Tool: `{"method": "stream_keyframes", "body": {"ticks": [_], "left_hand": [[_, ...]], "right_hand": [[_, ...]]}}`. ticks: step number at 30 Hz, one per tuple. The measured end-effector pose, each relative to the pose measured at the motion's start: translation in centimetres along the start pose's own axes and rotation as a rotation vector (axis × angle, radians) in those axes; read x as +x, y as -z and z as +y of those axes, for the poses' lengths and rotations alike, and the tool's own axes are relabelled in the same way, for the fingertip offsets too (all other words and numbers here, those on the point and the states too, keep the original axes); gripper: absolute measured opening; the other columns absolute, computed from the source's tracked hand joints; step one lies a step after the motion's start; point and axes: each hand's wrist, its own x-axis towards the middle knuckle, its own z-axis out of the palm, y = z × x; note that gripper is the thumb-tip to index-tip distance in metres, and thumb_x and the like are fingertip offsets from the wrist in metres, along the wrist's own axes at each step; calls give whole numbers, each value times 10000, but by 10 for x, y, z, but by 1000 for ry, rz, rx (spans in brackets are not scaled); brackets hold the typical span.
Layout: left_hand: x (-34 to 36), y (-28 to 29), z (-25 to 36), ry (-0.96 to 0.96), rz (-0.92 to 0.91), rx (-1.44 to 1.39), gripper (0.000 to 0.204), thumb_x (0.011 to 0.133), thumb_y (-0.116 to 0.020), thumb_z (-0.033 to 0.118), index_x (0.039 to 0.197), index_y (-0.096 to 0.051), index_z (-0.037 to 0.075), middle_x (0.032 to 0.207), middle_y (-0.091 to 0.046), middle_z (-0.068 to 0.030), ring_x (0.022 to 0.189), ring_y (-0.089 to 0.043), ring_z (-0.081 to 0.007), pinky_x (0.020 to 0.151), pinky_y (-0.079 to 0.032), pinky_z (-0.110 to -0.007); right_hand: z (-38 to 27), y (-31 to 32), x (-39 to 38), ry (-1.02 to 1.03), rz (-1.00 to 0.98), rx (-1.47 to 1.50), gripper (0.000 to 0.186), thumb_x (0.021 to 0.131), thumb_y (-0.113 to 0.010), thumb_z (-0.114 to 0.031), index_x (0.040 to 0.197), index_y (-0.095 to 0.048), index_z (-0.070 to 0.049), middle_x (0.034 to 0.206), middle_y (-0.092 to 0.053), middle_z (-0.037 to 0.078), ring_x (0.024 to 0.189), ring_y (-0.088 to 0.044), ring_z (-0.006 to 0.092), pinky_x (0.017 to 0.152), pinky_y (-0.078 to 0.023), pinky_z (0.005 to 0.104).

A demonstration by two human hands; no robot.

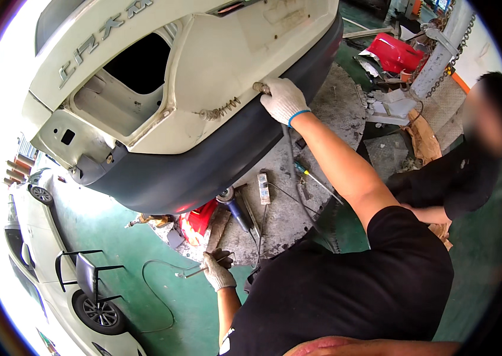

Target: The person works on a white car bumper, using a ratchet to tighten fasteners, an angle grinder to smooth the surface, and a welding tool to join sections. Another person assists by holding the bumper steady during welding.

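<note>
Grips a tool [260, 88] in the right hand [286, 102], fingers wrapped round its stubby, grimy end, at the pale panel [245, 53] of a car's rear. Cannot tell whether touching it. Just left of this end, over the panel, shows a spring [228, 108] with a rough lump at its left tip; cannot tell whether joined to the tool. Below the right hand, trails a grey cable [291, 154] down past the dark bumper [203, 172].

Holds a thin metal rod [194, 274] in the left hand [219, 273], fingers curled about it, low and well apart from the panel. Wears pale gloves [281, 98] on both, with a blue cuff at the right wrist.

Under the bumper, on the stained floor [338, 107], a blue grinder [236, 215], with a red part [196, 222] to its left and a white power strip [264, 188] to its right. Farther right, a screwdriver [302, 169]. Out to the left, a black chair [86, 276] beside a parked car [43, 237]. On the right, a person [464, 178] in dark clothing, near brown paper [424, 136].
</note>
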Motion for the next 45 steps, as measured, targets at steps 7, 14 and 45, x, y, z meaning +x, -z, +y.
{"method": "stream_keyframes", "body": {"ticks": [7, 14, 45], "left_hand": [[-1, -7, 2, 39, 31, 12, 576, 1106, -427, 523, 1014, -681, 14, 779, -733, -144, 546, -606, -197, 498, -426, -297], [-3, -23, 5, 33, -90, 94, 563, 1118, -428, 500, 1075, -666, -8, 814, -737, -154, 580, -621, -200, 532, -459, -308], [-54, -250, 141, -170, -814, 330, 368, 1136, -488, 296, 1269, -612, -24, 1073, -729, -125, 859, -693, -174, 800, -561, -295]], "right_hand": [[32, 10, -26, -187, -212, 913, 67, 898, -641, -17, 870, -583, 0, 750, -525, -26, 701, -490, 87, 680, -455, 272], [121, 23, -131, -377, -342, 444, 205, 936, -684, -193, 898, -583, -18, 738, -504, 71, 709, -441, 138, 705, -458, 338], [40, -1, -179, 22, -568, 965, 339, 1034, -642, -237, 1254, -678, 18, 1038, -753, 121, 950, -715, 192, 878, -558, 337]]}}
